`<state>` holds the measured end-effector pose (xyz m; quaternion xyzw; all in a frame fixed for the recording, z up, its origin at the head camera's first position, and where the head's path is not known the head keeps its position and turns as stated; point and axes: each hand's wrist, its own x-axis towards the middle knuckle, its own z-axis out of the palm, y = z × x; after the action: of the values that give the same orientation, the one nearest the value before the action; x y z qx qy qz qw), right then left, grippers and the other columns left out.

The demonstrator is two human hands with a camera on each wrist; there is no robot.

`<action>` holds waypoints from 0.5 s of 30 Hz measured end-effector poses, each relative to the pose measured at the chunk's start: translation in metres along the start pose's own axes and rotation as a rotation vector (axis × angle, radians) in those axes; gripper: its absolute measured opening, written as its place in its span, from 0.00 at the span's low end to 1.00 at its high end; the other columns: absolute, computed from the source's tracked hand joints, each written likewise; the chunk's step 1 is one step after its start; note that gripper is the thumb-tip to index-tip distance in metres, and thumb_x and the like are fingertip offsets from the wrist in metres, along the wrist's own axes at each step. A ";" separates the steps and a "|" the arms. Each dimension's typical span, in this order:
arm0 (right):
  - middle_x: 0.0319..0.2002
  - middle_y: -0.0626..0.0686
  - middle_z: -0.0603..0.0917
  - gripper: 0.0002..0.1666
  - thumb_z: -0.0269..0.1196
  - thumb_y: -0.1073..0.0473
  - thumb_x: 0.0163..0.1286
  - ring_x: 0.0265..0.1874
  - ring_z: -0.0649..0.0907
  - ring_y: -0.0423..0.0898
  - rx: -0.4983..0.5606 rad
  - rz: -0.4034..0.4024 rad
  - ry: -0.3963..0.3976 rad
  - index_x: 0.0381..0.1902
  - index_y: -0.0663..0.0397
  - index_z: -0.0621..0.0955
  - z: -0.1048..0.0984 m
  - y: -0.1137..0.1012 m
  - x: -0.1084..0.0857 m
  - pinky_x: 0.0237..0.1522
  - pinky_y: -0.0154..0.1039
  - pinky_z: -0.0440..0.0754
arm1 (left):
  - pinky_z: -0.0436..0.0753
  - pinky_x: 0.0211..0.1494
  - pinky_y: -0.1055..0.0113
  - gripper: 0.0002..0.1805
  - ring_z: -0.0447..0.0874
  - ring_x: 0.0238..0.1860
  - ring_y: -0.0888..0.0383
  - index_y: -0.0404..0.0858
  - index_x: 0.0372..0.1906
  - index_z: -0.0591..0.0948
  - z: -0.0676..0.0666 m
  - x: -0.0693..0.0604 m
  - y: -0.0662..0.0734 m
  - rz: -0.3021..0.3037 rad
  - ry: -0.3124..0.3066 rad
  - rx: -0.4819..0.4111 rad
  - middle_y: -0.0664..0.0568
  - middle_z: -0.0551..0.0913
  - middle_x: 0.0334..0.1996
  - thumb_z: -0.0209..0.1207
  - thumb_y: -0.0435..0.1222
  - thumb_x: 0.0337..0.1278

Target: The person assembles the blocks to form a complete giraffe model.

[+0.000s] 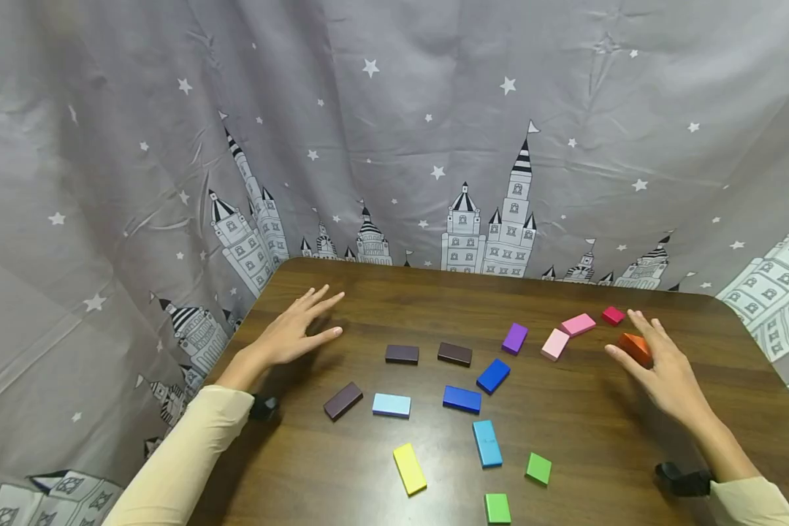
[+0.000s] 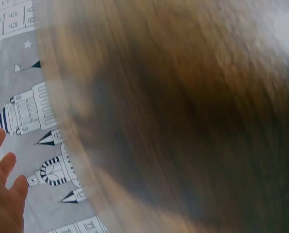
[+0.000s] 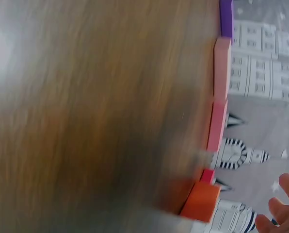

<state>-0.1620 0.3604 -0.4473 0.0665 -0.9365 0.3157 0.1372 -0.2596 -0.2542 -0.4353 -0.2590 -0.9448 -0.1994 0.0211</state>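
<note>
My left hand (image 1: 292,332) is held over the left part of the table, fingers spread and holding nothing. In the left wrist view, fingertips of the left hand (image 2: 6,187) show at the left edge. On the right, my right hand (image 1: 667,372) is over the table beside an orange block (image 1: 634,349), which it partly hides in the head view. The right wrist view has the orange block (image 3: 201,201) apart from the fingers. Close to that hand lie a red block (image 1: 613,315), a pink block (image 1: 578,325) and a light pink block (image 1: 555,344).
Across the wooden table (image 1: 355,307) lie a purple block (image 1: 515,339), dark brown blocks (image 1: 402,354), blue blocks (image 1: 462,399), light blue blocks (image 1: 391,405), a yellow block (image 1: 410,469) and green blocks (image 1: 538,468). A grey curtain (image 1: 394,131) with castles hangs behind the far edge.
</note>
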 end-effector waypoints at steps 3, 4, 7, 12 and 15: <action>0.75 0.66 0.56 0.46 0.63 0.47 0.71 0.76 0.50 0.63 0.032 -0.002 -0.015 0.80 0.44 0.56 0.005 -0.011 0.000 0.62 0.79 0.48 | 0.52 0.72 0.34 0.38 0.46 0.77 0.39 0.55 0.78 0.61 0.003 0.003 0.004 0.034 0.002 -0.016 0.47 0.53 0.78 0.56 0.58 0.67; 0.75 0.66 0.57 0.45 0.64 0.47 0.71 0.75 0.51 0.64 0.040 -0.003 -0.020 0.80 0.42 0.56 0.006 -0.014 0.000 0.61 0.79 0.50 | 0.53 0.71 0.34 0.37 0.47 0.76 0.38 0.55 0.77 0.61 0.005 0.003 0.005 0.048 0.002 -0.022 0.48 0.54 0.78 0.56 0.58 0.67; 0.74 0.66 0.59 0.45 0.65 0.47 0.71 0.71 0.58 0.71 0.058 -0.008 -0.043 0.79 0.35 0.56 0.011 -0.026 -0.001 0.56 0.80 0.56 | 0.55 0.71 0.34 0.37 0.49 0.76 0.39 0.56 0.77 0.62 0.008 0.005 0.009 0.077 -0.008 -0.046 0.49 0.56 0.77 0.57 0.57 0.66; 0.71 0.68 0.65 0.45 0.67 0.49 0.69 0.66 0.65 0.74 0.094 -0.026 -0.069 0.79 0.37 0.59 0.023 -0.044 -0.004 0.56 0.76 0.62 | 0.58 0.70 0.36 0.37 0.55 0.74 0.39 0.55 0.77 0.62 0.015 0.009 0.015 0.125 -0.039 -0.088 0.50 0.60 0.76 0.57 0.57 0.67; 0.70 0.66 0.68 0.43 0.67 0.48 0.69 0.66 0.67 0.71 0.116 -0.025 -0.082 0.77 0.40 0.63 0.030 -0.055 -0.004 0.57 0.73 0.65 | 0.58 0.71 0.38 0.36 0.57 0.73 0.40 0.54 0.77 0.62 0.018 0.011 0.021 0.149 -0.054 -0.129 0.50 0.62 0.75 0.57 0.55 0.68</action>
<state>-0.1530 0.2982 -0.4400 0.0990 -0.9205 0.3649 0.0985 -0.2581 -0.2258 -0.4423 -0.3347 -0.9083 -0.2509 -0.0063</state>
